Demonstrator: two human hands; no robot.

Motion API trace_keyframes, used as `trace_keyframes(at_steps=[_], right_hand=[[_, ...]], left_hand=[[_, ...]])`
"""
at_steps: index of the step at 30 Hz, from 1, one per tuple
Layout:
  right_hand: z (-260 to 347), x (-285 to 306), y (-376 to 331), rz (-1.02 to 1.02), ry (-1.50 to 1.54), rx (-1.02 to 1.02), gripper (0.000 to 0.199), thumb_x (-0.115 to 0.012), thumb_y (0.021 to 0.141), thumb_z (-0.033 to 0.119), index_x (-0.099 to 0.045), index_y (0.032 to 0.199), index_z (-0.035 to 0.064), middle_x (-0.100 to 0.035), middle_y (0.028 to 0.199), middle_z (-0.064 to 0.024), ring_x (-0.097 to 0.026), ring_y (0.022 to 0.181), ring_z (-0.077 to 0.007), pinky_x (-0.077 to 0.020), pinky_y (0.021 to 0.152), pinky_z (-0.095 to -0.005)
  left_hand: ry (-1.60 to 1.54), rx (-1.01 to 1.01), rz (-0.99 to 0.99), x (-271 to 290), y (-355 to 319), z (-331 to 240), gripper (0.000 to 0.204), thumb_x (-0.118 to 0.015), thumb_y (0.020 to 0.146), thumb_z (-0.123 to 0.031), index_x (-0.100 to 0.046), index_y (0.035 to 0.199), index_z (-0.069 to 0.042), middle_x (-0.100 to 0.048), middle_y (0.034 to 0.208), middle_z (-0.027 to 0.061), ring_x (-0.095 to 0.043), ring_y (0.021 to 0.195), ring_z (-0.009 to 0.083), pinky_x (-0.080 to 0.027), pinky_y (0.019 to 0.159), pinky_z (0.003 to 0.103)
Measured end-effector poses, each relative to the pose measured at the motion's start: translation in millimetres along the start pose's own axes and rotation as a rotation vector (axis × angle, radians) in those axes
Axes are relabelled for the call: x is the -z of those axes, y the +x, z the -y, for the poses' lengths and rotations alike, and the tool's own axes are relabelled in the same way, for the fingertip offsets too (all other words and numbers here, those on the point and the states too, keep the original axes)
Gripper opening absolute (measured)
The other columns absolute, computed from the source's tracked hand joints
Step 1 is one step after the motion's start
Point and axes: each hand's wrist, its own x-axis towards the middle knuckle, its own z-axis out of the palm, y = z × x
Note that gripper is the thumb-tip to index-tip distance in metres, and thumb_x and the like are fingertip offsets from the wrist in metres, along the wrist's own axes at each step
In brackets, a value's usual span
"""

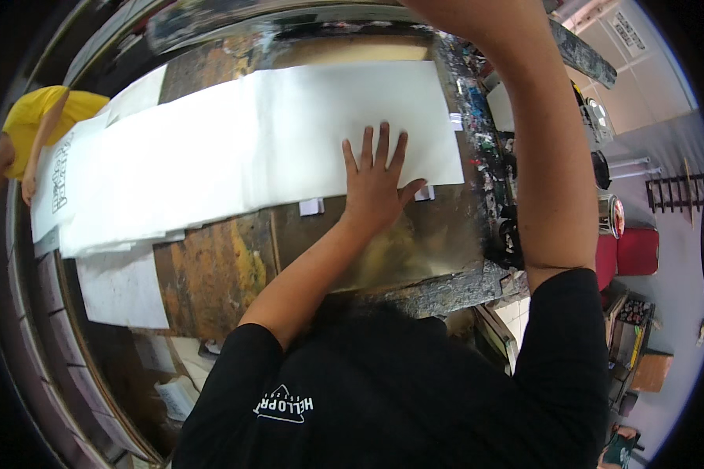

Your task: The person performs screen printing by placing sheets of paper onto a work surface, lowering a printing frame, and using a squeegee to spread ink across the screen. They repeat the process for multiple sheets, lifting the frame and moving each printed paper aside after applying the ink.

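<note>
My left hand (371,180) lies flat on a smooth white sheet (305,117), fingers spread and thumb out to the right near the sheet's near edge. It presses on the sheet and grips nothing. Paper or cloth, I cannot tell which. More white sheets (164,164) overlap in a pile to its left. Small white tabs (311,206) show on the board along the sheet's near edge, with another tab (456,122) at its right edge. My right arm (551,148) reaches up past the top edge of the view, so its hand is out of sight.
At the far left a person in a yellow shirt (78,105) has a hand by a sheet with black print (61,176). The worn, paint-stained table (219,273) has a paint-crusted right edge (477,156). Beyond it are a tin can (610,215) and a red chair (637,250).
</note>
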Motion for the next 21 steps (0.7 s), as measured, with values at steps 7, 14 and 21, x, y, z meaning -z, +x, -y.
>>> trace_keyframes(at_steps=[7, 14, 21], right_hand=[[0, -47, -120, 0.116, -0.179, 0.131, 0.04, -0.073, 0.095, 0.046, -0.073, 0.112, 0.0104, -0.072, 0.111, -0.0143, -0.067, 0.105, -0.0344, -0.0473, 0.094, -0.0471], [-13, -143, -251, 0.44, 0.058, 0.124, 0.044, -0.081, 0.088, 0.035, -0.07, 0.127, 0.0169, -0.067, 0.12, -0.0077, -0.063, 0.111, -0.0313, -0.0519, 0.091, -0.0468], [-88, -253, -169, 0.193, 0.025, 0.147, 0.04, -0.082, 0.087, 0.032, -0.07, 0.122, 0.0151, -0.069, 0.114, -0.0102, -0.066, 0.105, -0.0329, -0.0596, 0.083, -0.0496]], left_hand=[[-1.345, 0.394, -0.178, 175, -40, 62, 0.088, -0.099, 0.078, -0.013, -0.052, 0.15, 0.004, -0.073, 0.127, 0.0169, -0.073, 0.11, 0.0227, -0.06, 0.098, 0.038], [-0.033, 0.388, -0.038, 86, -134, 92, 0.127, -0.099, 0.055, -0.066, -0.058, 0.153, 0.003, -0.068, 0.1, 0.0115, -0.068, 0.093, 0.0313, -0.055, 0.085, 0.043], [0.013, 0.354, -0.004, 73, -143, 109, 0.13, -0.099, 0.051, -0.066, -0.058, 0.153, 0.003, -0.061, 0.089, 0.0114, -0.061, 0.084, 0.0293, -0.051, 0.078, 0.043]])
